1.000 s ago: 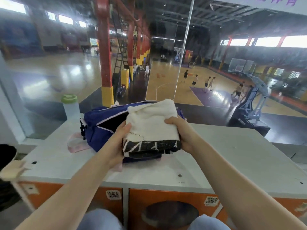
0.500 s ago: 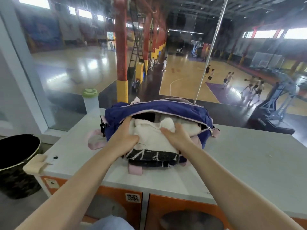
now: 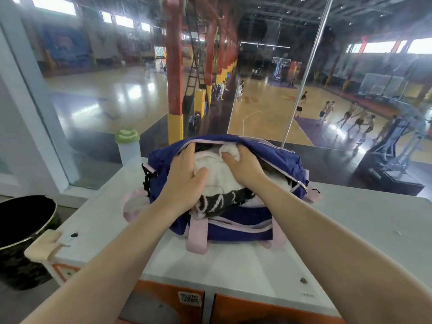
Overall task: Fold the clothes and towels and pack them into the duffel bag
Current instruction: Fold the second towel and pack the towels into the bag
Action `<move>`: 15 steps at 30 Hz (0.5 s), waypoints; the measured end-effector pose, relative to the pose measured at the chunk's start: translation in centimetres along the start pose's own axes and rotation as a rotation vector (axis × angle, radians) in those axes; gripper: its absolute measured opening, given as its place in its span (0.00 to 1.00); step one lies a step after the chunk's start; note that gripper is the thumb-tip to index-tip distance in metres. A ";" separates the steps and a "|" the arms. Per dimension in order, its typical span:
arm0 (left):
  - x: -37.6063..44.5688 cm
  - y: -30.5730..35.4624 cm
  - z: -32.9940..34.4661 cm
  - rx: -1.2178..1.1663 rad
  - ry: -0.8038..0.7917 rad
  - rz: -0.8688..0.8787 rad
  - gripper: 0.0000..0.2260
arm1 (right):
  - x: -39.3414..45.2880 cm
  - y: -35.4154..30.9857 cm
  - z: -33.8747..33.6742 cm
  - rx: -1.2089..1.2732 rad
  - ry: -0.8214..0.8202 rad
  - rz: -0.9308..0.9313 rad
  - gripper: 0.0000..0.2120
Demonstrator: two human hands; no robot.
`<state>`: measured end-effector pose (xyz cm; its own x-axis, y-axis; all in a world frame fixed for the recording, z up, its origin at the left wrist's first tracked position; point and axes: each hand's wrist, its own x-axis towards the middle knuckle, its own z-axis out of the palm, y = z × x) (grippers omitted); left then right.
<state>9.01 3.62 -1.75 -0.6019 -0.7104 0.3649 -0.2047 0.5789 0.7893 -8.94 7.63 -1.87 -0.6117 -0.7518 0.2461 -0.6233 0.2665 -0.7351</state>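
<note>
- Duffel bag: blue with pink trim and pink handles, standing on the white counter with its top zip open; a pink handle loop hangs over the near side
- Folded towel: white with a black-and-white patterned edge, lying in the bag's opening; the patterned edge sticks out over the near lip of the bag, the white part sits inside
- Left hand: lies flat on the left part of the towel, fingers fairly straight and reaching into the opening, thumb spread across the white fabric; it presses rather than grips
- Right hand: palm down on the right part of the towel, fingers bent over a raised fold of white fabric at the far side; whether it pinches that fold or only pushes it cannot be told
- Bottle: translucent with a green lid, upright on the counter just left of the bag, behind it
- Black bin: on the floor left of the counter
- Beyond the glass: an indoor basketball court with players
</note>
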 end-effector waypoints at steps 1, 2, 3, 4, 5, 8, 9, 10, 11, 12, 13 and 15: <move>0.1 -0.1 0.2 0.021 0.011 -0.003 0.30 | 0.7 0.1 0.1 -0.137 -0.061 0.052 0.17; 0.3 0.0 0.4 0.035 0.023 0.000 0.31 | 1.3 0.0 0.1 -0.278 -0.116 0.119 0.18; 0.4 0.1 0.5 0.050 0.037 0.008 0.31 | 1.7 -0.1 0.0 -0.394 -0.149 0.164 0.18; 0.5 0.0 0.6 0.082 0.049 0.023 0.31 | 2.1 -0.2 0.1 -0.431 -0.166 0.215 0.19; 0.6 0.1 0.7 0.121 0.060 0.040 0.32 | 2.5 -0.1 0.0 -0.416 -0.181 0.232 0.19; 1.2 -0.5 0.6 0.209 0.053 0.099 0.34 | 3.9 -0.2 0.2 -0.506 -0.133 0.231 0.19; 1.3 -0.7 0.5 0.227 0.022 0.100 0.34 | 4.1 -0.4 0.2 -0.565 -0.121 0.207 0.19; 1.5 -0.8 0.3 0.253 -0.013 0.092 0.33 | 4.4 -0.3 0.4 -0.581 -0.125 0.201 0.19; 1.7 -1.0 0.1 0.284 -0.039 0.090 0.31 | 4.5 0.2 0.6 -0.614 -0.138 0.181 0.18; 1.7 -1.1 -0.2 0.311 -0.040 0.105 0.29 | 4.8 0.5 0.6 -0.625 -0.138 0.163 0.17; 1.7 -1.2 -0.4 0.337 -0.013 0.139 0.27 | 4.6 0.5 0.8 -0.630 -0.122 0.134 0.17; 1.5 -0.9 -0.8 0.442 0.117 0.287 0.21 | 5.2 1.1 1.5 -0.596 -0.070 0.085 0.17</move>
<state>8.95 1.72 -1.52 -0.5964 -0.5241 0.6080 -0.3655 0.8516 0.3757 -12.05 3.07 -2.35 -0.6505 -0.7455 0.1453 -0.7516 0.6041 -0.2650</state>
